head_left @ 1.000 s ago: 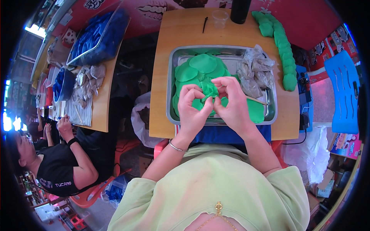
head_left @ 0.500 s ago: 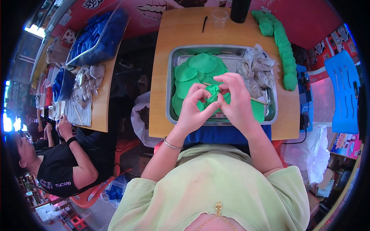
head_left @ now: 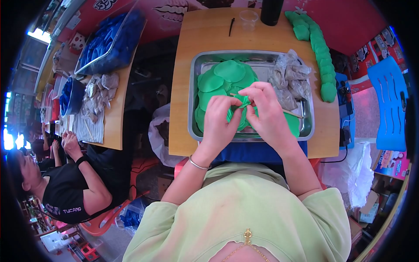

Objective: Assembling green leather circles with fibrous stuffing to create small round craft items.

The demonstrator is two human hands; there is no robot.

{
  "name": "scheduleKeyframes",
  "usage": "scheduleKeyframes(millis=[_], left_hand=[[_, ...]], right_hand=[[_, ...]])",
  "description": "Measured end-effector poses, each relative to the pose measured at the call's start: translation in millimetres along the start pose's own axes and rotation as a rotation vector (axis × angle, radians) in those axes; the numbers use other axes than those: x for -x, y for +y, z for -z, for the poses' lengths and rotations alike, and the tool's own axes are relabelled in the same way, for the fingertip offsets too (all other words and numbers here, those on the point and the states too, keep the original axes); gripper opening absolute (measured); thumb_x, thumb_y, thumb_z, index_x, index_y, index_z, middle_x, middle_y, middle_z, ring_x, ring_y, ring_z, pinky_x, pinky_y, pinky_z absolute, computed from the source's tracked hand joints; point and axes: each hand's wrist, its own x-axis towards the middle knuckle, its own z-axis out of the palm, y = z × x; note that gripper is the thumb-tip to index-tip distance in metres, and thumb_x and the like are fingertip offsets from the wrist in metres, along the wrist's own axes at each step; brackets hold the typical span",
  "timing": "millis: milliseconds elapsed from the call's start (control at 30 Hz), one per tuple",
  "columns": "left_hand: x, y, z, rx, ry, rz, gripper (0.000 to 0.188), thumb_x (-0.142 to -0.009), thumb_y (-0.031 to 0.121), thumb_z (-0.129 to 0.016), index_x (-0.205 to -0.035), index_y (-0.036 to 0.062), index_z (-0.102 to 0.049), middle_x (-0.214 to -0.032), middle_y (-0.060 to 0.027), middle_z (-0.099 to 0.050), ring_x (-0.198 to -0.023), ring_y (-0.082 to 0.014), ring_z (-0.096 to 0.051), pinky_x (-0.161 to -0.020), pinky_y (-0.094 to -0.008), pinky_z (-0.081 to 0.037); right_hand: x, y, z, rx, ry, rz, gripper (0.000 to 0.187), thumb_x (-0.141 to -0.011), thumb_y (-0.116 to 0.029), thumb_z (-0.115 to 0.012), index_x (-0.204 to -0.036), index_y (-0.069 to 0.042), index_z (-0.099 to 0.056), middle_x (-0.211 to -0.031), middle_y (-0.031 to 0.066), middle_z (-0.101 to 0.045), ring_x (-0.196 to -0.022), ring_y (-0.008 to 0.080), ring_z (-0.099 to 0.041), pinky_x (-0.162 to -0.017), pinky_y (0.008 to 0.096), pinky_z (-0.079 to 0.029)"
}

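Between both hands, over the metal tray, is a small gathered piece of green fabric (head_left: 244, 101). My left hand (head_left: 221, 118) pinches its left side between thumb and forefinger. My right hand (head_left: 263, 109) grips the other side with thumb and fingers bent round it. Below them, flat round green fabric pieces (head_left: 213, 81) lie overlapping in the tray (head_left: 192, 96). A thin wooden stick (head_left: 291, 114) shows beside my right hand; its middle is hidden behind the fingers. Small clear bags of brownish-grey filling (head_left: 286, 81) sit in the tray's right part.
A row of puffed green fabric pieces (head_left: 322, 56) runs along the table's right edge. A clear cup (head_left: 248, 20), a black bottle (head_left: 271, 12) and a thin black tool (head_left: 231, 27) stand or lie at the back. At left, a co-worker (head_left: 72, 192) sits by another table (head_left: 117, 105).
The green fabric between my fingers looks smaller and more tightly gathered. My left hand's fingers have drawn in and turned slightly, while my right hand stays nearly in place.
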Motion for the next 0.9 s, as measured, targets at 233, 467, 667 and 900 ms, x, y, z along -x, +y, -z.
scheduleKeyframes(millis=[233, 467, 667, 900], left_hand=[[7.5, -12.6, 10.8, 0.742, -0.317, 0.432, 0.010, -0.081, 0.004, -0.066, -0.084, 0.0030, -0.057, -0.096, -0.0020, -0.050, -0.082, -0.0095, -0.047, -0.072, -0.0222, -0.039], [10.3, -1.5, 1.3, 0.940, 0.008, 0.449, 0.010, -0.082, 0.006, -0.067, -0.086, 0.0029, -0.058, -0.094, -0.0002, -0.057, -0.084, -0.0071, -0.049, -0.075, -0.0219, -0.039], [13.2, -0.4, -2.5, 0.581, 0.048, 0.335, 0.010, -0.080, 0.004, -0.067, -0.085, 0.0018, -0.058, -0.089, -0.0027, -0.060, -0.084, -0.0096, -0.052, -0.075, -0.0248, -0.042], [9.5, 12.0, 8.2, 0.864, 0.053, 0.396, 0.012, -0.082, -0.003, -0.061, -0.084, 0.0029, -0.051, -0.092, -0.0035, -0.056, -0.088, -0.0082, -0.052, -0.078, -0.0226, -0.042]], right_hand=[[6.3, 3.6, -3.6, 0.083, -0.023, 0.144, 0.038, -0.071, 0.011, -0.063, -0.104, -0.006, -0.055, -0.105, 0.0111, -0.047, -0.083, 0.0250, -0.061, -0.067, 0.0331, -0.052], [11.0, 0.9, -4.2, -0.198, 0.090, -0.106, 0.029, -0.076, 0.006, -0.066, -0.102, -0.003, -0.057, -0.090, 0.0095, -0.063, -0.075, 0.0192, -0.065, -0.069, 0.0292, -0.052], [12.3, 2.4, -9.5, -0.126, 0.146, -0.083, 0.027, -0.074, 0.005, -0.067, -0.098, -0.003, -0.058, -0.088, 0.0096, -0.066, -0.075, 0.0199, -0.066, -0.067, 0.0292, -0.053], [5.6, -0.7, -10.8, -0.056, 0.198, -0.019, 0.025, -0.073, 0.006, -0.067, -0.094, -0.005, -0.058, -0.083, 0.0078, -0.066, -0.072, 0.0204, -0.066, -0.062, 0.0297, -0.054]])
